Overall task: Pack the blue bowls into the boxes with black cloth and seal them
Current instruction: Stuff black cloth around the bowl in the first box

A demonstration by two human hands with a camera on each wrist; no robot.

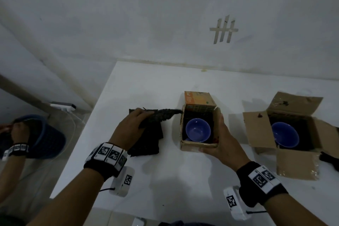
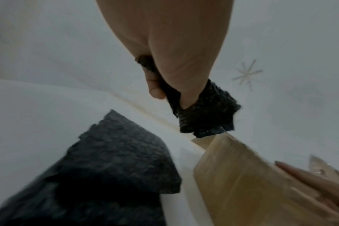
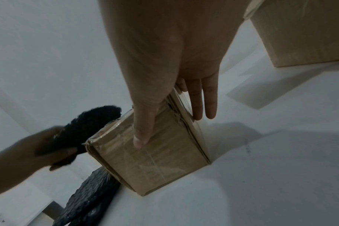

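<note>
A small cardboard box (image 1: 199,146) stands mid-table with its top open, black lining inside and a blue bowl (image 1: 197,130) in it. My right hand (image 1: 219,134) steadies its near right corner: thumb flat on the front face, straight fingers along the right side (image 3: 203,104). My left hand (image 1: 145,115) grips a piece of black cloth (image 1: 165,115) whose free end reaches the box's left rim. In the left wrist view the cloth (image 2: 203,116) is bunched between thumb and fingers. Beneath lies a stack of black cloth (image 1: 146,141). A larger open box (image 1: 260,130) at the right holds a second blue bowl (image 1: 285,135).
The table's left edge (image 1: 82,134) drops to the floor, where another person's hand (image 1: 16,132) is at a blue basket (image 1: 47,139). A white power strip (image 1: 63,106) lies behind it. A black object (image 1: 328,158) sits at the far right. The wall runs close behind the table.
</note>
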